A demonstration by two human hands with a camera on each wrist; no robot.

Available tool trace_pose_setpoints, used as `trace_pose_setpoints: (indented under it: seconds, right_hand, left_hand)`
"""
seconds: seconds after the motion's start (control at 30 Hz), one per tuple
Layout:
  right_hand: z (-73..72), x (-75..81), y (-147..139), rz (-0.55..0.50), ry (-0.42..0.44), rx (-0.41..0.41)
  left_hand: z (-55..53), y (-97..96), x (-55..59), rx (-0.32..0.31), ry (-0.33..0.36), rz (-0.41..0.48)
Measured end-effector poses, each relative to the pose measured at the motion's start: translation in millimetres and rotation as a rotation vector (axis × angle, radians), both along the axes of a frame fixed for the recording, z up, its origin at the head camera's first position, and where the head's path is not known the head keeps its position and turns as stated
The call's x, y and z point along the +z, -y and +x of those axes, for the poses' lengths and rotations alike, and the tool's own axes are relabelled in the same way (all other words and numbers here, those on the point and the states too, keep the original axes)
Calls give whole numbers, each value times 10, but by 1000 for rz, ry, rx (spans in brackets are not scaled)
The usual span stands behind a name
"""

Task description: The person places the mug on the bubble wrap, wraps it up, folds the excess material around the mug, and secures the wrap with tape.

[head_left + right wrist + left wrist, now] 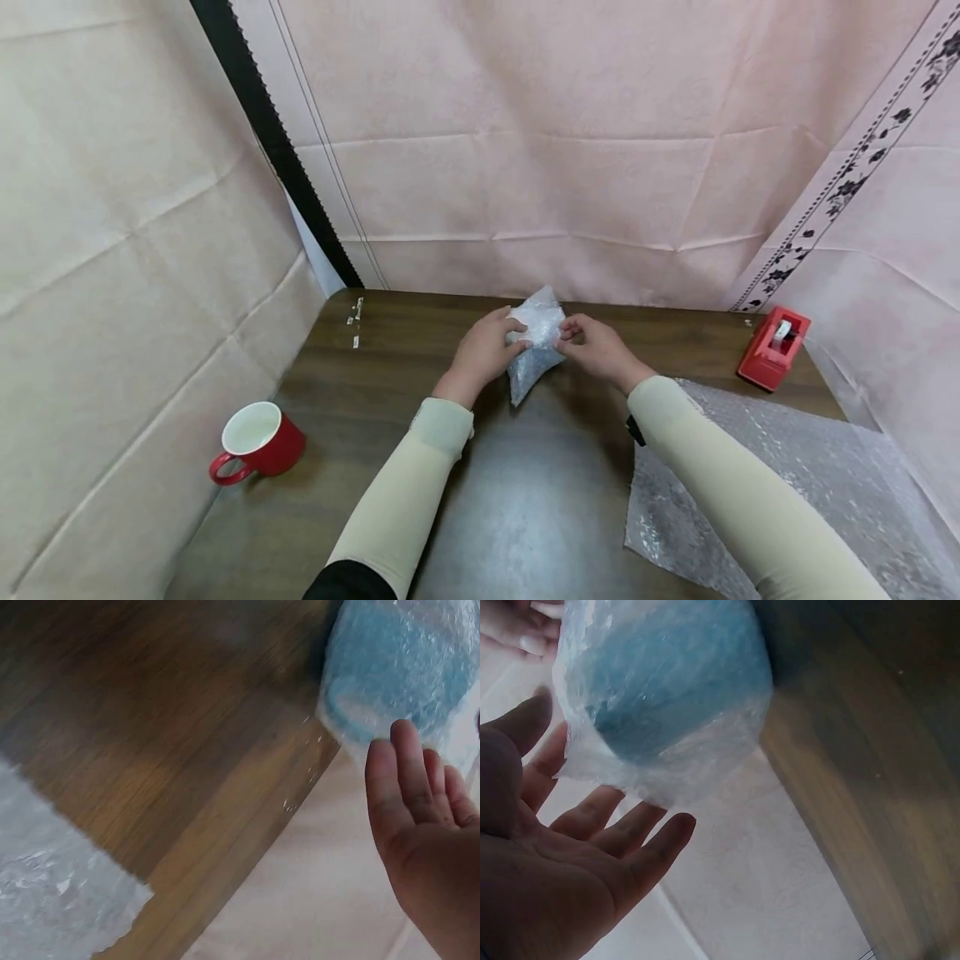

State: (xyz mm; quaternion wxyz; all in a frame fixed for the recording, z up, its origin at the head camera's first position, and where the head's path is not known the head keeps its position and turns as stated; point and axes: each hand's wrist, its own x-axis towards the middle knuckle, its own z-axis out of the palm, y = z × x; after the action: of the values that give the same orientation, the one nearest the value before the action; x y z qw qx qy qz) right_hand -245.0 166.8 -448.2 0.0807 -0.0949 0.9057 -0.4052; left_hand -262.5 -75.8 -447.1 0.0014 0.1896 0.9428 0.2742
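A bubble-wrapped bundle point(538, 325) is at the far edge of the table, between the two hands. Through the clear wrap a light-blue object point(675, 675) shows; in the right wrist view a curved, handle-like loop is visible on it. My left hand point(483, 346) is at the bundle's left side. In the left wrist view its fingers are spread and loosely extended along the wrap's edge, the thumb apart from them. On the other side, my right hand point(600, 350) has its fingertips at the wrap's edge; the right wrist view shows those fingers point(409, 769) nearly straight.
A red mug point(273, 442) with a white inside stands at the left. The red tape dispenser point(775, 348) is near the far right corner. Under the right forearm lies a sheet of bubble wrap point(795, 475). Small tape scraps point(356, 321) stick at the far left. Cloth hangs behind the table.
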Motion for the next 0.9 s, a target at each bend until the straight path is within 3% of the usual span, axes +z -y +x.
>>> trace_pose_setpoints:
  seconds: [0.13,0.27,0.47,0.6,0.73,0.83,0.9]
  right_hand:
    - [-28,7,65,23,25,-71]
    - [-59,18,92,54,12,-120]
    - [-104,4,67,73,-25,-133]
    - [-87,85,-53,73,-33,-132]
    - [-88,182,-495,117,-128,-251]
    - [-83,241,-1033,168,-193,-418]
    - [-29,286,-1414,183,-176,-560]
  left_hand:
    - [-8,-44,-67,-13,-31,5]
    - [-1,-87,-113,30,-37,27]
    - [7,-167,-124,104,-53,-1]
    - [7,-163,-106,135,-71,-11]
    - [16,-108,-65,164,-69,-11]
    - [30,-63,-32,194,-54,-11]
    - [39,-42,-16,213,-39,-8]
